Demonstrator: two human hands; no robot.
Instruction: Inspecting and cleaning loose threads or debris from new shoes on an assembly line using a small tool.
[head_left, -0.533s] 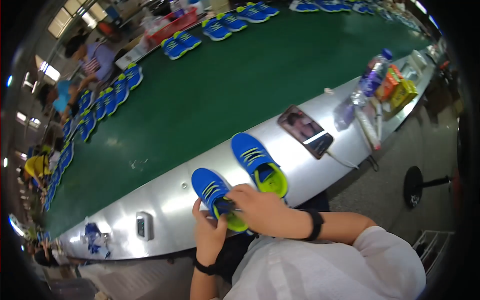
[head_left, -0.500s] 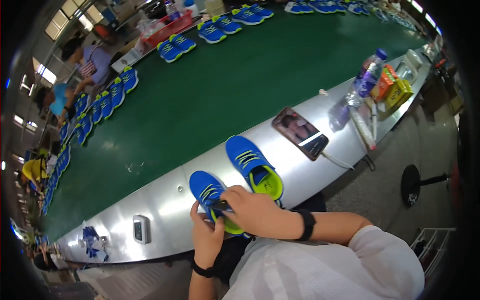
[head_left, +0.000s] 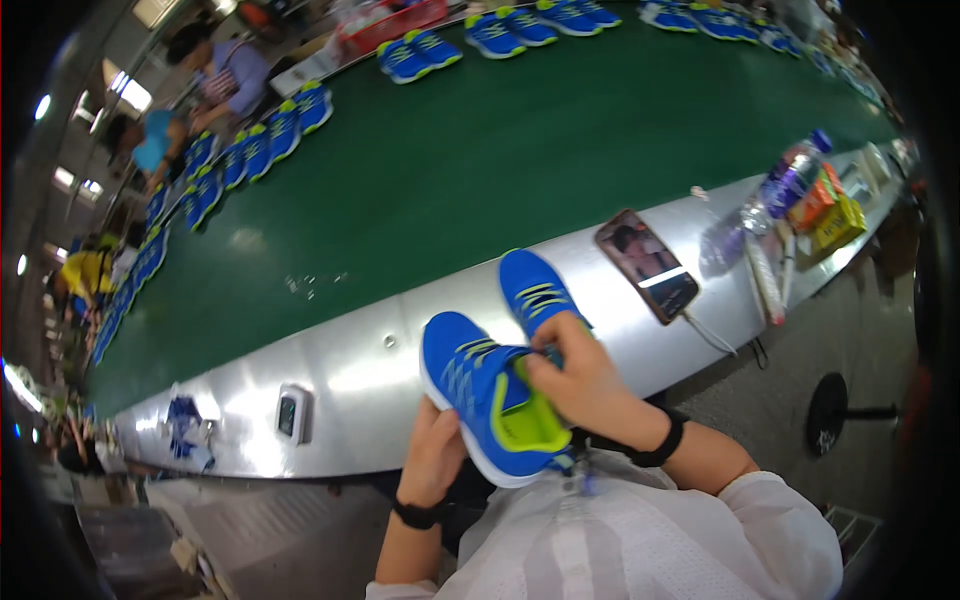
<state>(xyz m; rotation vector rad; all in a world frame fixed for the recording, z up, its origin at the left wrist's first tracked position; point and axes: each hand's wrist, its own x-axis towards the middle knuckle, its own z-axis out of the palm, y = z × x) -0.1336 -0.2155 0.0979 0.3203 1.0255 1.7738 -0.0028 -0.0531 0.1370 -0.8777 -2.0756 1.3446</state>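
A blue sneaker (head_left: 455, 347) with a lime-green lining and white sole is tilted up at the near metal edge, its opening toward me. My left hand (head_left: 434, 452) grips its left side at the sole, thumb against the upper. My right hand (head_left: 585, 378) is closed, with thumb and fingers pinching the sneaker's tongue by the opening. A second blue sneaker (head_left: 530, 280) with lime laces lies just beyond, its heel hidden behind my right hand.
A phone (head_left: 648, 265) with a white cable lies right on the metal ledge (head_left: 350, 435). Beyond it are a bottle (head_left: 790, 178) and yellow packet (head_left: 838, 225). A small grey device (head_left: 292, 413) sits left. Rows of blue sneakers (head_left: 495, 35) line the green belt's (head_left: 430, 160) far side, near co-workers (head_left: 225, 75).
The near sneaker has been raised and turned, now showing its side and sole edge. My right hand has moved up and right to its tongue. The whole view has shifted.
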